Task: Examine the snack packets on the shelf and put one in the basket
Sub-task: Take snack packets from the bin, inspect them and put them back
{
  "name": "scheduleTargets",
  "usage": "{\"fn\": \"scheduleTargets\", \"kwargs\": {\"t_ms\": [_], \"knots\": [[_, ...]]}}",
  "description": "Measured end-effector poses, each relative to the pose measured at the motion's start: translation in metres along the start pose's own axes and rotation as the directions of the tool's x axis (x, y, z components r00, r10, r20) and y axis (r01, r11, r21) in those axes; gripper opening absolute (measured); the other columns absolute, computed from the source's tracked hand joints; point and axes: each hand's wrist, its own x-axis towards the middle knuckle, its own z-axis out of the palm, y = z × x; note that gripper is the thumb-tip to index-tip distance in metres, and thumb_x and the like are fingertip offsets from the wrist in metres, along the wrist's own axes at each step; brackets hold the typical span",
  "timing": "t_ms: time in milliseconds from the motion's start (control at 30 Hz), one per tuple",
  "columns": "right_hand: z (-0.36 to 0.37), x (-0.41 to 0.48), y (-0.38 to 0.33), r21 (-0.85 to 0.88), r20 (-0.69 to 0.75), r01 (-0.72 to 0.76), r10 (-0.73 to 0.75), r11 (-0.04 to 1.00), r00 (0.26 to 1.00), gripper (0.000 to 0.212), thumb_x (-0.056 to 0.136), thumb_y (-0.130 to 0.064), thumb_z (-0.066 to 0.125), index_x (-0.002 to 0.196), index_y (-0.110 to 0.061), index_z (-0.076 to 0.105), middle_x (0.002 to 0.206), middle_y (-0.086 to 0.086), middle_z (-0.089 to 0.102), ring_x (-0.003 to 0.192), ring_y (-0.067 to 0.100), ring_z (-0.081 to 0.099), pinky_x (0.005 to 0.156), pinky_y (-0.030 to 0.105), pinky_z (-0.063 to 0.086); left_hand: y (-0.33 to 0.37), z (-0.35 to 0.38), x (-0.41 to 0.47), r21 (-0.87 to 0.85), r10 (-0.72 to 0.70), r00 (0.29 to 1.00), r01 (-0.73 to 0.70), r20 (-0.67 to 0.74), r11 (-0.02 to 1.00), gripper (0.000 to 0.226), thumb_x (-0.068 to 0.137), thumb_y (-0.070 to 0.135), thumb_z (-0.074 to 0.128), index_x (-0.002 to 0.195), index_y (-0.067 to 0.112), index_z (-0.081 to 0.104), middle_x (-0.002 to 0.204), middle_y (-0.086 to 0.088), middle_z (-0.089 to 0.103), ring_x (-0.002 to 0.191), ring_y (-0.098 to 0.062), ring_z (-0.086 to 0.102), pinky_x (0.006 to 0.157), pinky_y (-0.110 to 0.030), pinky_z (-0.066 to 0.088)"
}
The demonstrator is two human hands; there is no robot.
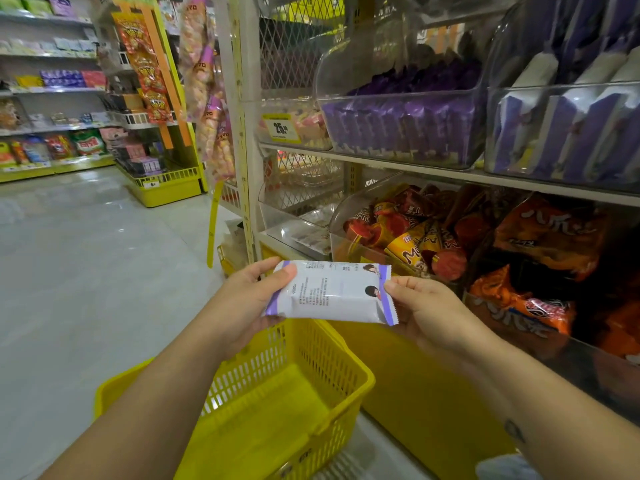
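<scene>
So both hands are on the snack packet (332, 292) here. The left hand (249, 299) grips the left end, thumb on top and fingers curled underneath. The right hand (426, 310) pinches the right end the same way. The packet is white with purple ends, held flat with the printed text side up, in mid-air just in front of the shelf unit. It's right above the far rim of the yellow basket (367, 379). The basket is a plastic slotted one and sits below the hands, with the left forearm crossing over its near side. Can't tell what's actually holding it up.

The shelf (415, 166) on the right is pale metal with clear plastic bins on it. The upper bins (398, 126) are packed with purple packets standing in rows, and there are more purple and white ones in the next bin along. A yellow price tag (281, 128) sits at the left end of that shelf. The level below has orange and red snack bags (547, 233) piled loose in bins.

The floor (86, 254) is pale, glossy tile, and the aisle opens out to the left. Further back there's a yellow-based display rack (166, 192) and long wall shelves (52, 91) full of colourful packs. A strip of snack bags (204, 81) hangs down the corner post.
</scene>
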Motion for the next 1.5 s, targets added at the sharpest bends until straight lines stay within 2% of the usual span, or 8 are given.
{"fn": "scheduleTargets", "kwargs": {"t_ms": [267, 400, 533, 667, 800, 967, 1167, 1500], "knots": [[-0.003, 0.006, 0.006, 0.065, -0.015, -0.128, 0.13, 0.99, 0.991, 0.02, 0.099, -0.01, 0.047, 0.088, -0.004, 0.063, 0.083, 0.011, 0.07, 0.069, 0.018, 0.066, 0.06, 0.028, 0.055, 0.004, 0.008, -0.008, -0.068, -0.043, 0.999, 0.045, 0.031, 0.997, 0.097, 0.055, 0.036, 0.081, 0.141, 0.026, 0.036, 0.093, 0.003, 0.077, 0.08, -0.011, 0.073, 0.059, -0.024, 0.055], [-0.003, 0.005, 0.001, 0.049, 0.063, -0.059, 0.056, 0.997, 0.996, 0.017, 0.088, -0.024, 0.06, 0.096, -0.01, 0.066, 0.084, 0.005, 0.075, 0.075, 0.018, 0.071, 0.069, 0.032, 0.056, 0.008, 0.001, -0.006, -0.147, 0.038, 0.998, -0.03, 0.052, 0.989, 0.067, 0.068, 0.011, 0.076, 0.13, 0.021, 0.053, 0.095, 0.003, 0.076, 0.088, -0.016, 0.073, 0.065, -0.027, 0.058], [-0.01, 0.006, -0.007, 0.187, 0.193, -0.132, 0.095, 0.973, 0.976, 0.059, 0.074, -0.055, 0.057, 0.118, -0.016, 0.064, 0.113, 0.007, 0.071, 0.105, 0.026, 0.067, 0.077, 0.042, 0.057, 0.006, -0.003, -0.007, -0.143, 0.096, 0.978, -0.07, 0.184, 0.987, 0.065, 0.069, 0.01, 0.075, 0.127, 0.029, 0.055, 0.108, -0.003, 0.074, 0.097, -0.019, 0.071, 0.072, -0.027, 0.058], [-0.011, -0.003, -0.007, 0.13, 0.628, -0.339, 0.188, 0.932, 0.756, 0.052, 0.084, -0.053, 0.055, 0.12, -0.018, 0.068, 0.124, 0.013, 0.065, 0.107, 0.029, 0.065, 0.089, 0.047, 0.054, 0.002, 0.003, -0.006, -0.201, 0.127, 0.955, -0.074, 0.268, 0.977, 0.061, 0.073, 0.01, 0.073, 0.128, 0.026, 0.055, 0.114, -0.01, 0.071, 0.101, -0.023, 0.07, 0.074, -0.029, 0.058], [-0.008, -0.008, -0.004, 0.158, 0.796, -0.393, 0.119, 0.906, 0.594, 0.051, 0.088, -0.039, 0.06, 0.134, -0.018, 0.056, 0.133, 0.014, 0.057, 0.116, 0.033, 0.058, 0.096, 0.056, 0.047, 0.003, 0.013, -0.007, -0.273, 0.175, 0.977, -0.135, 0.126, 0.953, 0.055, 0.072, 0.015, 0.068, 0.125, 0.023, 0.055, 0.11, -0.003, 0.073, 0.095, -0.015, 0.071, 0.07, -0.026, 0.058], [0.006, -0.005, -0.001, 0.17, 0.571, -0.249, 0.111, 0.953, 0.814, 0.049, 0.085, -0.035, 0.052, 0.133, -0.025, 0.052, 0.126, 0.014, 0.063, 0.104, 0.032, 0.064, 0.085, 0.046, 0.054, 0.0, 0.031, -0.012, 0.239, 0.223, 0.973, -0.205, -0.053, 0.949, 0.051, 0.087, 0.028, 0.068, 0.132, 0.039, 0.045, 0.098, 0.036, 0.06, 0.096, 0.001, 0.063, 0.081, -0.029, 0.055], [0.013, -0.004, 0.005, 0.007, 0.426, 0.018, -0.019, 1.0, 0.904, 0.051, 0.079, -0.037, 0.056, 0.13, -0.042, 0.05, 0.116, -0.002, 0.067, 0.088, 0.018, 0.068, 0.077, 0.035, 0.057, -0.007, 0.049, -0.016, 0.122, 0.007, 0.997, -0.016, 0.072, 0.992, 0.082, 0.082, 0.021, 0.073, 0.146, 0.045, 0.026, 0.132, 0.01, 0.056, 0.11, -0.013, 0.064, 0.093, -0.047, 0.053], [0.013, -0.007, 0.005, -0.107, 0.431, 0.052, -0.001, 0.993, 0.902, 0.046, 0.094, -0.026, 0.051, 0.137, -0.041, 0.045, 0.126, -0.001, 0.064, 0.107, 0.022, 0.06, 0.09, 0.038, 0.049, -0.008, 0.046, -0.012, 0.032, -0.062, 0.997, 0.061, 0.042, 0.998, 0.089, 0.077, -0.003, 0.067, 0.147, 0.035, 0.027, 0.123, -0.004, 0.066, 0.102, -0.024, 0.07, 0.087, -0.05, 0.056]]}}
